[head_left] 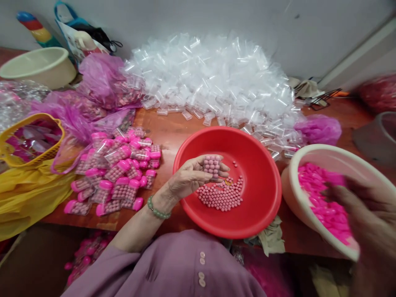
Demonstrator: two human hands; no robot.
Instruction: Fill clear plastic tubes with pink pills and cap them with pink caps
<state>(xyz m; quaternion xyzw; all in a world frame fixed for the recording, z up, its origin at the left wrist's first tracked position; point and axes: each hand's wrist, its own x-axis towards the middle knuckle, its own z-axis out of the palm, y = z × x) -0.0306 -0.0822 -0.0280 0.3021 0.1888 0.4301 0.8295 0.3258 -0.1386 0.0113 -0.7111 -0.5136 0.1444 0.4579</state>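
Note:
My left hand (pixel 193 175) is closed round a small clear bottle (pixel 212 166) filled with pink beads, held over a red basin (pixel 260 202). Loose pink beads (pixel 221 198) lie on the basin floor beneath it. On the right, my right hand (pixel 365 210), blurred by motion, pinches a bright pink cap (pixel 335 179) above a white basin (pixel 297 165). Many more pink caps (pixel 321 198) fill that basin. Left of the red basin lies a pile of bead-filled bottles with pink caps (pixel 119 173).
A large heap of clear, uncapped bottles (pixel 210 78) lies along the wall. Pink plastic bags (pixel 99 78), a yellow basket (pixel 58 123) and a yellow bag (pixel 27 189) crowd the left. A cream basin (pixel 62 70) stands behind them. Another pink bag (pixel 320 128) sits behind the white basin.

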